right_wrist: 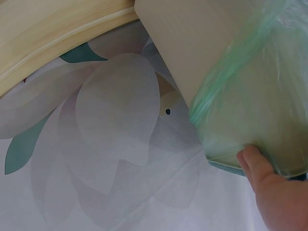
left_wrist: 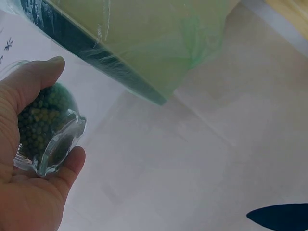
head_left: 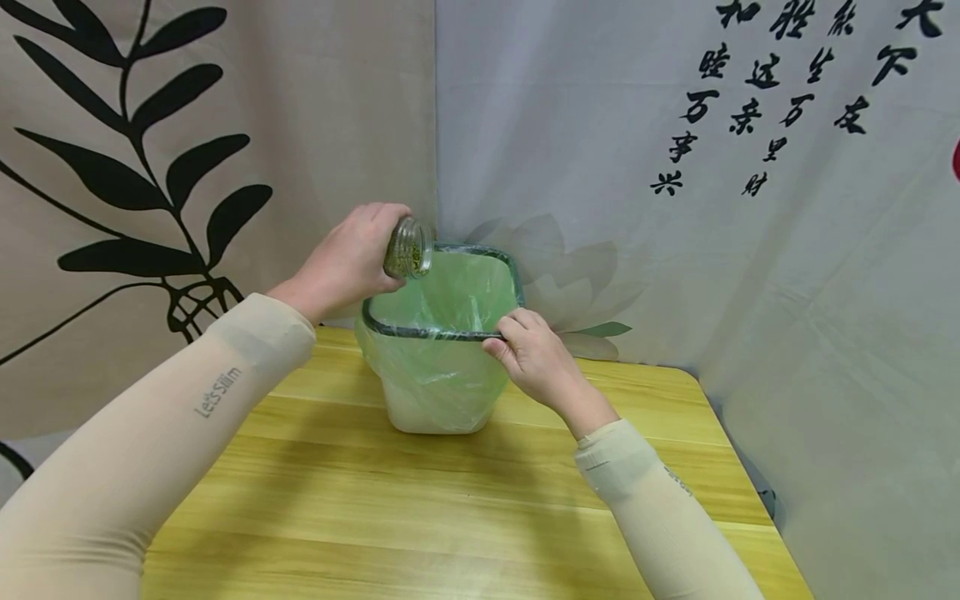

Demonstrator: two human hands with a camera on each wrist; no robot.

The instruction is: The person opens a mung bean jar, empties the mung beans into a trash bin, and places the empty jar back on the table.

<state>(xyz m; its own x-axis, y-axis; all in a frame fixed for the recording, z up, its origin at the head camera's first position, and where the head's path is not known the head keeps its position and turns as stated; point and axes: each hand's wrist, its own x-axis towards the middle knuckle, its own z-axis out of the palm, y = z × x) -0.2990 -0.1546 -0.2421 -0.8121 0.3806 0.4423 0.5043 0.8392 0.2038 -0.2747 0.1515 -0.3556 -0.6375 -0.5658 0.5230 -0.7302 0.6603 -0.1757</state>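
My left hand [head_left: 356, 250] grips a small glass jar [head_left: 409, 248] and holds it on its side, with its mouth toward the bin, above the left part of the rim. In the left wrist view, small green beans [left_wrist: 42, 115] show through the glass behind thumb and fingers. A white trash bin [head_left: 435, 415] stands upright on the table, lined with a thin green plastic bag [head_left: 442, 375] folded over its dark rim [head_left: 427, 333]. At the rim's near right corner, my right hand [head_left: 540, 358] pinches the edge, the thumb outside over the bag.
The bin stands near the back of a yellow wood-grain table [head_left: 420, 517]. Close behind it hangs a pale cloth backdrop [head_left: 570, 125] with printed leaves, a lotus and black characters. The table's right edge [head_left: 750, 467] slants toward the front.
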